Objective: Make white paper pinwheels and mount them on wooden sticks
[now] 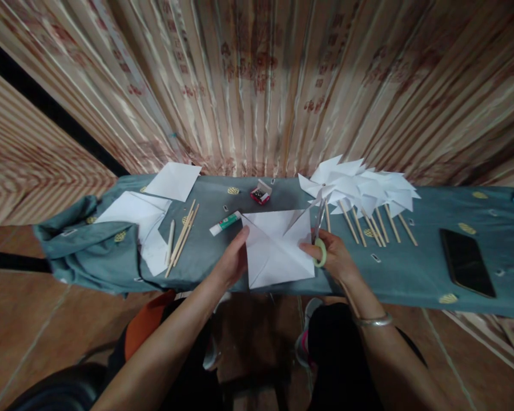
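A square sheet of white paper [278, 251] with diagonal creases and cuts running in from its corners is held above the cloth. My left hand [235, 257] pinches its left edge. With my right hand [332, 254] I grip its right edge, the thumb lying on top. Scissors [320, 252] with pale green handles are also in my right hand, their blades pointing away from me. A glue stick [225, 223] lies just beyond my left hand. Behind the paper stands a small open red box [261, 193] with dark contents I cannot make out.
Several white paper pinwheels [360, 182] on wooden sticks lie at the back right. Farther right is a dark phone [466, 262]. On the left are paper sheets [132, 208], several loose sticks [182, 240] and a white pen-like stick [170, 242]. A curtain [257, 85] hangs behind the cloth-covered table [406, 274].
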`<state>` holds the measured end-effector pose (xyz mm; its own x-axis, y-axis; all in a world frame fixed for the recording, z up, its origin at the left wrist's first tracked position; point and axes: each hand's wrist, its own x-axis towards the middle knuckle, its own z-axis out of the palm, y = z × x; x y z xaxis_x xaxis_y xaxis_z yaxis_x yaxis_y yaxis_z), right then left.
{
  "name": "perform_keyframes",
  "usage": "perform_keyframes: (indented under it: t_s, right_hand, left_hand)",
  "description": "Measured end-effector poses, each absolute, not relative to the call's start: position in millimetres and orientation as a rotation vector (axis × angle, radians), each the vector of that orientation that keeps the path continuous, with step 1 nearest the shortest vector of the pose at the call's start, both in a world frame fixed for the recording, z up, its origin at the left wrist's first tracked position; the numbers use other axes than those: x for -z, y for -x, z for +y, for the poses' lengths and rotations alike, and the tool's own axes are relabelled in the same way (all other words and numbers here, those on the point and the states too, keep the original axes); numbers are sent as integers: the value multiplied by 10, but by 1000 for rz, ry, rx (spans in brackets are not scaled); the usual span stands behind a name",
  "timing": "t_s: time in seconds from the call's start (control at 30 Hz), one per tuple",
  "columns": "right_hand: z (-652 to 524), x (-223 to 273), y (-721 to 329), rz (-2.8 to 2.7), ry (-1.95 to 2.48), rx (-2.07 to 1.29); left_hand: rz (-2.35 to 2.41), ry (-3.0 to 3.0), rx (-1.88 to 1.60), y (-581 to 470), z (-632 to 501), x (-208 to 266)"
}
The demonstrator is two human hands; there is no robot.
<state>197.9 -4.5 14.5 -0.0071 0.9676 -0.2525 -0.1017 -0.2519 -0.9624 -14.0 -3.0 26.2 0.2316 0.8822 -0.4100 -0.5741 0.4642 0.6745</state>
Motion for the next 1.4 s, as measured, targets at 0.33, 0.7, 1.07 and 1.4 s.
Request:
perform_keyframes:
  t_s: [0.33,0.7,1.07,1.4]
  right_hand:
    - [36,-6,-1644,-794,1228,-1175]
    - [45,-42,-1424,-959,1250,-1206]
    - [-245,145,-1512,-1441,1137,-1658]
    - [-328,141,-1502,-1618,1238,-1722]
  left_hand:
    - [748,-593,-1128,38,-36,-321]
    - [1235,-787,-1379,14,84,-269]
    - [1390,-750,-1604,334,307,-332]
    - [1346,-845,-1627,350,353,-336]
